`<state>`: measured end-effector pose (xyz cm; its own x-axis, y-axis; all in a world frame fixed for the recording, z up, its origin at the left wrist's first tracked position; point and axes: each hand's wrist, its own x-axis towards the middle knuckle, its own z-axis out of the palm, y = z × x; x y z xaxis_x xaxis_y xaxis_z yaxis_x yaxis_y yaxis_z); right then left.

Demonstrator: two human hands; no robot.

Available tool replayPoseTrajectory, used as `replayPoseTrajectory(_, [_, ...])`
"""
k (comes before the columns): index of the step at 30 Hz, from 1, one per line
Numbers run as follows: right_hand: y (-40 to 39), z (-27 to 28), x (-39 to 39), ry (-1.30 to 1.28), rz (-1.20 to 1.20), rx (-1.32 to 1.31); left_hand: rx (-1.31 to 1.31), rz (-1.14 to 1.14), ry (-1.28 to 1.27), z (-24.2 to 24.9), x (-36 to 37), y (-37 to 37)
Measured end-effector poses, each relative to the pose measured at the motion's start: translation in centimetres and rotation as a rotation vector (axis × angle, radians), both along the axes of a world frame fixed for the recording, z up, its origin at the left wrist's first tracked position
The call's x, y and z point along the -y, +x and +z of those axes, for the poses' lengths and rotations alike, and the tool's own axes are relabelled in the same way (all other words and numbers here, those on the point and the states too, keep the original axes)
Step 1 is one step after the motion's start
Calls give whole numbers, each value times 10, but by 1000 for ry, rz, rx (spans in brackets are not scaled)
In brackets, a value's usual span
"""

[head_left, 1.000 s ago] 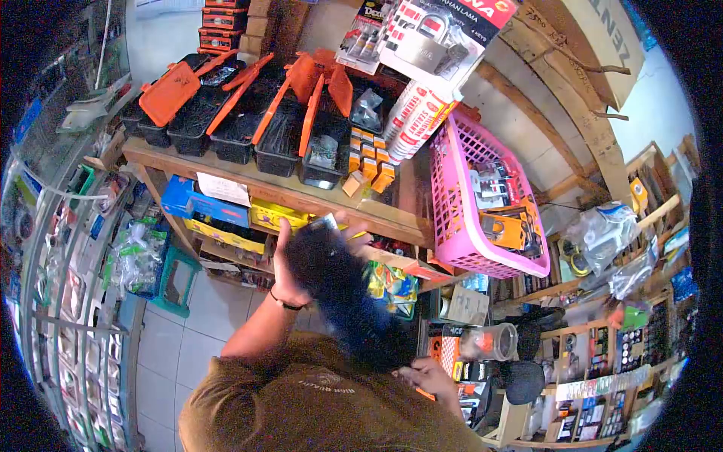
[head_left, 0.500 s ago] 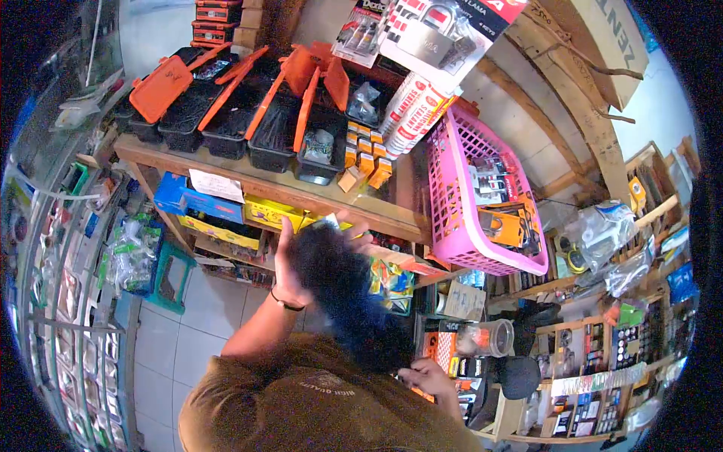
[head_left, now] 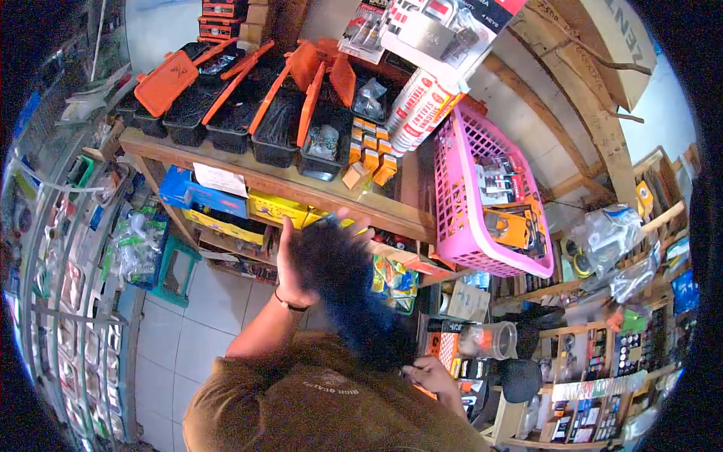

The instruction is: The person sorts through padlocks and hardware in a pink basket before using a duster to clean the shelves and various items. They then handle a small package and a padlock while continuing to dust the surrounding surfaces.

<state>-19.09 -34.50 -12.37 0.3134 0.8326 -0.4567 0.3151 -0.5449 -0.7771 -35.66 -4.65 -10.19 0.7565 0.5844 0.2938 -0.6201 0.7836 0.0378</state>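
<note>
My left hand (head_left: 295, 264) is raised in front of the workbench, thumb to the left and fingertips showing to the right. A dark, fluffy blue-black duster (head_left: 354, 301) lies across its palm and covers most of it. Above the duster, between thumb and fingers, peeks the edge of a small flat item (head_left: 328, 220); the rest is hidden. Lower right, my right hand (head_left: 433, 375) has its fingers closed round the near end of the duster, whose handle is mostly out of sight. A brown shirt (head_left: 324, 407) fills the bottom.
Black bins with orange lids (head_left: 167, 81) line the wooden bench (head_left: 290, 179). Small orange-and-white boxes (head_left: 370, 154), sealant tubes (head_left: 422, 105) and a pink basket (head_left: 489, 252) stand to the right. Wire racks (head_left: 56, 301) hold goods at left; crowded shelves (head_left: 595, 331) run along the right.
The view has shifted slightly, so the surroundings sit a little right and lower. The small item's pale face now shows as a darker edge. Both hands keep nearly the same pose.
</note>
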Motion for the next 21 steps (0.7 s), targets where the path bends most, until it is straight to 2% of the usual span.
replayPoseTrajectory(1, [2, 1, -3, 9, 132, 33, 119, -66, 72, 1, -4, 0])
replayPoseTrajectory(2, [-6, 15, -12, 73, 55, 140, 146, -90, 48, 3, -6, 1])
replayPoseTrajectory(3, [0, 9, -11, 71, 64, 144, -18, -27, 7, 5, 0, -5])
replayPoseTrajectory(5, [0, 12, -23, -5, -125, 95, -180, 152, -41, 16, 4, 2])
replayPoseTrajectory(6, [-2, 24, -23, -118, -88, 75, -113, 92, -131, 13, 4, 1])
replayPoseTrajectory(7, [0, 20, -20, -113, -85, 75, -113, 96, -127, 5, 1, 0])
replayPoseTrajectory(9, [6, 9, -11, 22, 95, 52, 42, -1, 77, -14, -7, -2])
replayPoseTrajectory(10, [4, 8, -13, 12, -94, 31, -4, 2, 4, -7, -3, -7])
replayPoseTrajectory(11, [2, 10, -16, 12, -100, 25, -227, 180, -154, 0, 2, -3])
replayPoseTrajectory(13, [-1, 19, -22, -113, -123, 94, -154, 105, -93, 10, 4, -5])
replayPoseTrajectory(14, [2, 13, -18, -160, 63, 204, -148, 134, 7, 10, 2, -2])
replayPoseTrajectory(15, [-1, 14, -20, -153, 61, 203, -128, 129, -179, 2, 4, -5])
replayPoseTrajectory(17, [-10, 21, -28, 93, -44, 0, 190, -6, -71, -1, -3, -11])
replayPoseTrajectory(18, [-10, 25, -30, 41, -144, -17, -183, 141, -119, -1, 2, -12])
replayPoseTrajectory(19, [-9, 23, -29, 40, -142, -18, -195, 131, -203, 11, 3, -7])
replayPoseTrajectory(21, [0, 14, -23, 16, 77, 144, -188, 110, -146, 7, 3, -10])
